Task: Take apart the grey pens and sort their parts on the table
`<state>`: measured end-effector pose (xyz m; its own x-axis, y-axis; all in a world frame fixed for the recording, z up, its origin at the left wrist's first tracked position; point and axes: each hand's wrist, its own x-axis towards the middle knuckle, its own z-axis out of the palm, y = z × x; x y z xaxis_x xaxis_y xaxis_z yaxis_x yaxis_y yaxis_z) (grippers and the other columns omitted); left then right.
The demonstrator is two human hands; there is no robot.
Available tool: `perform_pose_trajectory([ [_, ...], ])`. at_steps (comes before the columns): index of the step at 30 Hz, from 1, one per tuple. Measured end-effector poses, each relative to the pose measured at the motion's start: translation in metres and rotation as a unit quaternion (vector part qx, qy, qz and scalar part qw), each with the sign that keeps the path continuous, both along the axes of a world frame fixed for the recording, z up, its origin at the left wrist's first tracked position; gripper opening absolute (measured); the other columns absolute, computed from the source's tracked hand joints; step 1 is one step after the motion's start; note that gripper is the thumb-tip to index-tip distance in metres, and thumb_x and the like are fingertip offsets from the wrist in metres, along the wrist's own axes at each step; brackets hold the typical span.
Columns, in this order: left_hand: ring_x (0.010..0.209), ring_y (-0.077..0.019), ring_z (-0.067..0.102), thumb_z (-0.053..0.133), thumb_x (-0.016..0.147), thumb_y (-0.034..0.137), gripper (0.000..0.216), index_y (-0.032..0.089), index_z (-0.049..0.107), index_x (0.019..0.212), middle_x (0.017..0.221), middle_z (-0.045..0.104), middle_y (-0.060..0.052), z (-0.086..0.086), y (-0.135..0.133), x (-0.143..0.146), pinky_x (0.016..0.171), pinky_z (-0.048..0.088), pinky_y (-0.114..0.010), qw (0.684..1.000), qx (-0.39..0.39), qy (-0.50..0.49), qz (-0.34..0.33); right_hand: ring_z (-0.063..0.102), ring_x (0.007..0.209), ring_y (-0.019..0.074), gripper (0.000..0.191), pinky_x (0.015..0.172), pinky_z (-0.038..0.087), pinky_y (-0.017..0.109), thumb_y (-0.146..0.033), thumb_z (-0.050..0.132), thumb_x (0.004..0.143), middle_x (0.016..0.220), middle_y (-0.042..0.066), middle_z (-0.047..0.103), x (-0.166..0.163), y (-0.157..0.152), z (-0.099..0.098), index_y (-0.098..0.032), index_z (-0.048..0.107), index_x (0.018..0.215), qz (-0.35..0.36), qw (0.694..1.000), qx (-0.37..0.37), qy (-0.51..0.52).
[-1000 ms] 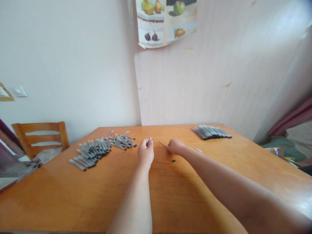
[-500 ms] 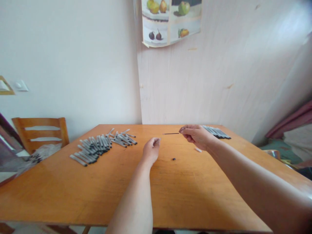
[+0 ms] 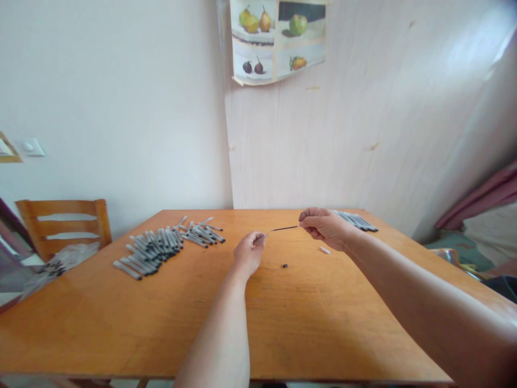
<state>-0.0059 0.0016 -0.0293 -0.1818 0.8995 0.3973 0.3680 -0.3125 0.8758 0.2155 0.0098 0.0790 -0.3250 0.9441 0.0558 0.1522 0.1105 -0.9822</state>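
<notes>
My left hand (image 3: 249,251) is closed above the wooden table (image 3: 121,328), pinching a short grey pen barrel whose tip pokes out toward the right. My right hand (image 3: 323,226) is closed in a pinch on a thin dark refill rod (image 3: 284,228), which points left toward the barrel's tip. The two almost meet in the air. Under them on the table lie a small black cap (image 3: 285,265) and a small white piece (image 3: 323,250).
A loose heap of grey pens (image 3: 165,245) lies at the left of the table. A neat row of pens (image 3: 357,220) lies at the far right behind my right hand. A wooden chair (image 3: 60,223) stands at the left. A fruit poster (image 3: 274,40) hangs on the wall.
My right hand lifted off the table with the thin rod and moved right, then brought the rod's end back close to the barrel in my left hand, which rose slightly.
</notes>
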Motion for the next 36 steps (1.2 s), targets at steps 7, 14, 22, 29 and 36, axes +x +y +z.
perform_pose_trajectory([
  [7, 0.088, -0.0180, 0.063, 0.064, 0.077, 0.028, 0.011, 0.025, 0.068, 0.086, 0.089, 0.070, -0.004, -0.001, 0.000, 0.000, 0.081, 0.047, -0.031, 1.000, 0.009, 0.019, 0.008, 0.034, 0.045, 0.0057, 0.010, 0.038, 0.016, 0.020, -0.018, 0.060, 0.066, 0.054, -0.003, 0.046, 0.001, 0.004, -0.006, -0.017, 0.054, 0.073, 0.014, 1.000, -0.001, -0.012],
  [14, 0.092, -0.0189, 0.063, 0.063, 0.076, 0.026, 0.015, 0.024, 0.070, 0.089, 0.096, 0.071, -0.005, 0.000, -0.004, 0.003, 0.085, 0.047, -0.032, 0.998, 0.011, 0.043, -0.052, 0.031, 0.041, 0.0050, 0.008, 0.037, 0.015, 0.020, -0.019, 0.060, 0.067, 0.051, -0.004, 0.046, -0.003, 0.011, -0.017, -0.017, 0.054, 0.071, 0.020, 0.999, -0.024, -0.040],
  [22, 0.088, -0.0176, 0.065, 0.060, 0.079, 0.026, 0.017, 0.021, 0.068, 0.093, 0.095, 0.072, -0.005, 0.003, -0.007, 0.009, 0.084, 0.048, -0.031, 0.993, -0.012, -0.008, -0.116, 0.046, 0.047, 0.0084, 0.020, 0.041, 0.030, 0.021, -0.037, 0.053, 0.082, 0.065, 0.003, 0.062, -0.023, 0.009, -0.043, -0.017, 0.053, 0.078, -0.063, 0.995, 0.011, -0.080],
  [29, 0.088, -0.0161, 0.063, 0.058, 0.079, 0.024, 0.018, 0.020, 0.067, 0.095, 0.095, 0.071, -0.004, 0.005, -0.006, 0.006, 0.083, 0.047, -0.028, 0.995, -0.018, 0.004, -0.101, 0.057, 0.069, 0.0134, 0.013, 0.061, 0.039, 0.022, -0.022, 0.059, 0.074, 0.077, 0.003, 0.065, -0.018, -0.005, -0.087, -0.018, 0.066, 0.084, 0.028, 0.924, 0.195, -0.328],
  [36, 0.086, -0.0159, 0.063, 0.058, 0.079, 0.025, 0.018, 0.018, 0.067, 0.094, 0.093, 0.071, -0.004, 0.010, -0.011, 0.009, 0.081, 0.047, -0.028, 0.994, -0.017, 0.012, -0.108, 0.057, 0.069, 0.0140, 0.009, 0.063, 0.041, 0.023, -0.018, 0.057, 0.074, 0.075, 0.003, 0.065, -0.016, -0.006, -0.104, -0.017, 0.066, 0.077, 0.036, 0.928, 0.227, -0.293],
])
